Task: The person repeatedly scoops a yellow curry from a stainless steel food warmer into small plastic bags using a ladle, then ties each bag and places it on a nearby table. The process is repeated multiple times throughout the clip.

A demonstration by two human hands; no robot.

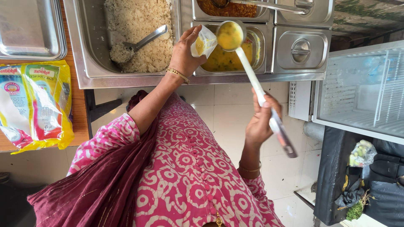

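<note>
Left hand [184, 54] closed around a small clear plastic bag [203, 42], fingers pinching its mouth open, held over the steel tray of yellow curry [227, 59]. Some yellow liquid already inside the bag. Right hand [259, 122] wrapped firmly on the long handle of a steel ladle [229, 35], thumb lying along it. Ladle bowl full of yellow curry, tilted just beside the bag's opening. To the left, a wide tray of rice [139, 25] with a spoon [145, 40] resting in it.

Food stall, steel serving trays [84, 63], rice [139, 29]
</note>
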